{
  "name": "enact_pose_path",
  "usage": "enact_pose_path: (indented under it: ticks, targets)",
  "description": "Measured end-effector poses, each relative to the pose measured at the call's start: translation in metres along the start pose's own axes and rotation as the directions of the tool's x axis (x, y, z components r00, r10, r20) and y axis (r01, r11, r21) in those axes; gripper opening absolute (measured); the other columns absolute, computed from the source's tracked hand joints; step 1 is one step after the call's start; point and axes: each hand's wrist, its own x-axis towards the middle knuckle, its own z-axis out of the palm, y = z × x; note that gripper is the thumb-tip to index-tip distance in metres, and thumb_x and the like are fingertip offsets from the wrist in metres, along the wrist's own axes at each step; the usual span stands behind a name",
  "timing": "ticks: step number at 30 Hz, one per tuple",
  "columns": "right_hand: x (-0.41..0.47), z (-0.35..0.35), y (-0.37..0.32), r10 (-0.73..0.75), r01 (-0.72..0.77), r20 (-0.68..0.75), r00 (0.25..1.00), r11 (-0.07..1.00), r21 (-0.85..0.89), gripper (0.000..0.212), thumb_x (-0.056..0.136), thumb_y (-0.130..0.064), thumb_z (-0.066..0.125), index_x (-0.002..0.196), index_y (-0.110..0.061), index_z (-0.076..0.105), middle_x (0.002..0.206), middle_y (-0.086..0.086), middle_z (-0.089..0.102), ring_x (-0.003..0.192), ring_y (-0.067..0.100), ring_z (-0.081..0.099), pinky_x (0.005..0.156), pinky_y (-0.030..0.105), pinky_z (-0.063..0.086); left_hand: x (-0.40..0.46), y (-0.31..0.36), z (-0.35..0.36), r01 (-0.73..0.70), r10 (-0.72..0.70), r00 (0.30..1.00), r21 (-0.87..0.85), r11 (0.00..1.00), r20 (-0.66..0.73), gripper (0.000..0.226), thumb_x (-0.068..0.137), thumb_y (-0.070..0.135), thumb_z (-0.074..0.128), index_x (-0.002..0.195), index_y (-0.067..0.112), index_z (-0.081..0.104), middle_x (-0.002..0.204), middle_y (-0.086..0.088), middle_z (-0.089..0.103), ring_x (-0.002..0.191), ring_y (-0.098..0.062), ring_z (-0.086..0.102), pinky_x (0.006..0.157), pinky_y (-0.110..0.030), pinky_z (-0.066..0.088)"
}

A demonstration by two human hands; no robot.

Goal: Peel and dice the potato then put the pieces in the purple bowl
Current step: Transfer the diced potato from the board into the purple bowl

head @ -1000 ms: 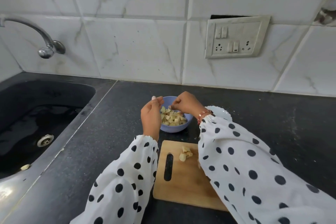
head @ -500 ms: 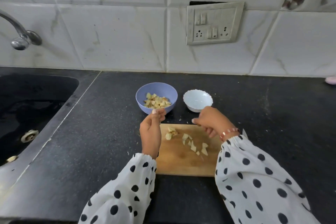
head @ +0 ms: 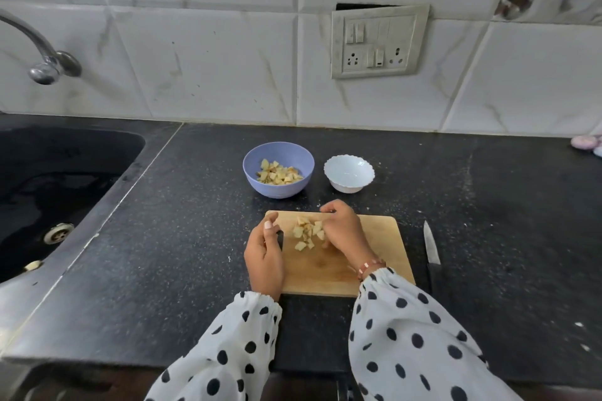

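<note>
Both your hands are back over the rectangular wooden cutting board, gathering the last diced potato pieces.

Since half a second ago, your right hand has swept the scattered dice into one heap and cups it with curled fingers; whether any piece is pinched is hidden. Your left hand stands edge-on at the board's left end, fingers loosely curled, holding nothing visible and covering the handle slot. The steel-bladed knife lies right of the board, its dark handle hard to make out. Beyond, the round purple bowl holds potato dice, the scalloped white bowl beside it.
</note>
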Motion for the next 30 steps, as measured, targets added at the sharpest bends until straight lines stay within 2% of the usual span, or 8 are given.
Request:
enact_pose_path:
  ticks: [3, 7, 11, 14, 18, 21, 26, 30]
  targets:
    - [0.006, -0.006, 0.020, -0.270, 0.206, -0.156, 0.950, 0.919, -0.336, 0.029, 0.085, -0.007, 0.052, 0.113, -0.014, 0.057, 0.111, 0.006, 0.052, 0.105, 0.022, 0.052, 0.085, 0.030, 0.046, 0.000, -0.001, -0.002, 0.006, -0.006, 1.000, 0.000, 1.000, -0.013, 0.035, 0.098, 0.028, 0.034, 0.115, 0.014, 0.061, 0.113, 0.003, 0.062, 0.101, -0.011, 0.060, 0.090, -0.035, 0.049]
    - [0.006, 0.008, 0.032, -0.365, 0.368, 0.097, 0.926, 0.814, -0.449, 0.055, 0.092, -0.034, 0.053, 0.140, -0.014, 0.037, 0.137, 0.003, 0.038, 0.128, 0.018, 0.035, 0.104, 0.031, 0.035, 0.002, -0.003, -0.002, 0.034, -0.034, 0.999, -0.032, 0.999, -0.012, 0.037, 0.099, 0.028, 0.033, 0.116, 0.011, 0.061, 0.112, -0.002, 0.063, 0.098, -0.012, 0.061, 0.091, -0.036, 0.048]
    - [0.005, 0.032, 0.032, -0.468, 0.544, 0.286, 0.836, 0.641, -0.542, 0.065, 0.090, -0.042, 0.054, 0.144, -0.014, 0.031, 0.145, 0.006, 0.031, 0.136, 0.022, 0.025, 0.110, 0.033, 0.025, 0.002, 0.000, -0.002, 0.055, -0.057, 0.998, -0.082, 0.995, -0.033, 0.037, 0.100, 0.026, 0.031, 0.114, 0.010, 0.061, 0.112, -0.007, 0.063, 0.099, -0.017, 0.061, 0.087, -0.029, 0.049]
    - [0.008, 0.034, 0.032, -0.576, 0.628, 0.320, 0.753, 0.481, -0.612, 0.044, 0.094, -0.034, 0.048, 0.131, -0.009, 0.047, 0.132, 0.010, 0.044, 0.125, 0.025, 0.038, 0.102, 0.034, 0.034, 0.002, -0.001, -0.001, 0.043, -0.045, 0.998, -0.069, 0.997, -0.032, 0.036, 0.100, 0.025, 0.030, 0.114, 0.011, 0.060, 0.112, -0.007, 0.063, 0.101, -0.018, 0.060, 0.088, -0.028, 0.047]
    - [0.017, 0.023, 0.035, -0.717, 0.626, 0.305, 0.627, 0.231, -0.744, 0.017, 0.089, -0.025, 0.057, 0.090, -0.009, 0.062, 0.088, 0.009, 0.059, 0.080, 0.026, 0.056, 0.064, 0.036, 0.045, 0.003, -0.002, -0.001, 0.042, -0.044, 0.999, -0.077, 0.996, -0.027, 0.037, 0.100, 0.026, 0.030, 0.114, 0.011, 0.060, 0.111, -0.005, 0.063, 0.100, -0.018, 0.061, 0.091, -0.033, 0.047]
    - [0.021, 0.015, 0.036, -0.678, 0.513, 0.197, 0.708, 0.303, -0.803, 0.020, 0.091, -0.026, 0.052, 0.093, -0.008, 0.060, 0.089, 0.010, 0.057, 0.075, 0.028, 0.059, 0.052, 0.031, 0.038, 0.003, -0.004, -0.002, 0.037, -0.039, 0.999, -0.077, 0.996, -0.027, 0.038, 0.100, 0.027, 0.030, 0.115, 0.009, 0.060, 0.111, -0.004, 0.063, 0.099, -0.016, 0.061, 0.089, -0.033, 0.047]
    - [0.022, 0.017, 0.028, -0.471, 0.327, 0.106, 0.876, 0.419, -0.847, 0.035, 0.100, -0.026, 0.030, 0.110, -0.005, 0.056, 0.107, 0.013, 0.060, 0.094, 0.029, 0.062, 0.071, 0.034, 0.046, 0.003, -0.004, -0.001, 0.046, -0.048, 0.999, -0.091, 0.995, -0.022, 0.038, 0.099, 0.027, 0.031, 0.115, 0.008, 0.060, 0.109, -0.002, 0.063, 0.099, -0.016, 0.061, 0.089, -0.032, 0.048]
    - [0.026, 0.007, 0.016, -0.227, 0.199, 0.025, 0.973, 0.785, -0.587, 0.029, 0.095, -0.021, 0.040, 0.074, -0.006, 0.052, 0.074, 0.010, 0.055, 0.074, 0.027, 0.056, 0.061, 0.033, 0.036, 0.002, -0.003, -0.002, 0.047, -0.049, 0.999, -0.085, 0.995, -0.019, 0.037, 0.099, 0.027, 0.032, 0.114, 0.009, 0.060, 0.108, -0.001, 0.063, 0.099, -0.015, 0.061, 0.088, -0.031, 0.048]
